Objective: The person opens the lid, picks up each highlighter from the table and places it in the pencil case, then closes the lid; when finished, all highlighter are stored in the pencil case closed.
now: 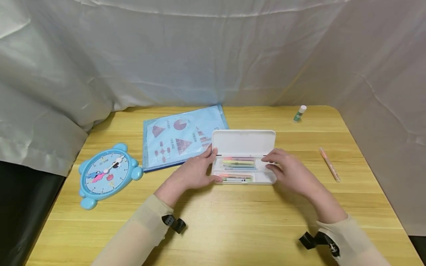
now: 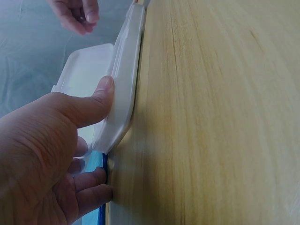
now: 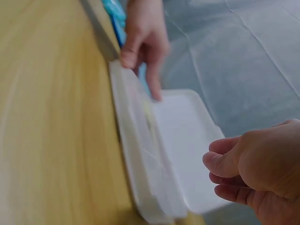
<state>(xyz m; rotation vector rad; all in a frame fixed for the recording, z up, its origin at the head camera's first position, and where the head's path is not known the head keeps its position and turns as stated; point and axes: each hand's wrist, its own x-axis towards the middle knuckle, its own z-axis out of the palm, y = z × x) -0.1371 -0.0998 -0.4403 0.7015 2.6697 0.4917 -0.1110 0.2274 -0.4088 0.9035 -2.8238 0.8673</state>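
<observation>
A white pencil case (image 1: 264, 177) lies on the table with its lid (image 1: 243, 143) raised at the back. Several pastel pens (image 1: 237, 162) are inside its compartments, mostly on the left. My left hand (image 1: 195, 172) grips the case's left end; in the left wrist view the thumb (image 2: 104, 91) presses on its front wall. Over the right end of the case hovers my right hand (image 1: 294, 173), fingers loosely bent. The right wrist view shows nothing between those fingers (image 3: 225, 145), apart from the case.
A blue patterned pouch (image 1: 169, 138) lies behind the left hand, partly under the case's left side. Further left is a blue toy clock (image 1: 105, 173). An orange-pink pen (image 1: 329, 164) and a glue stick (image 1: 300, 113) are on the right. Grey cloth hangs behind the table.
</observation>
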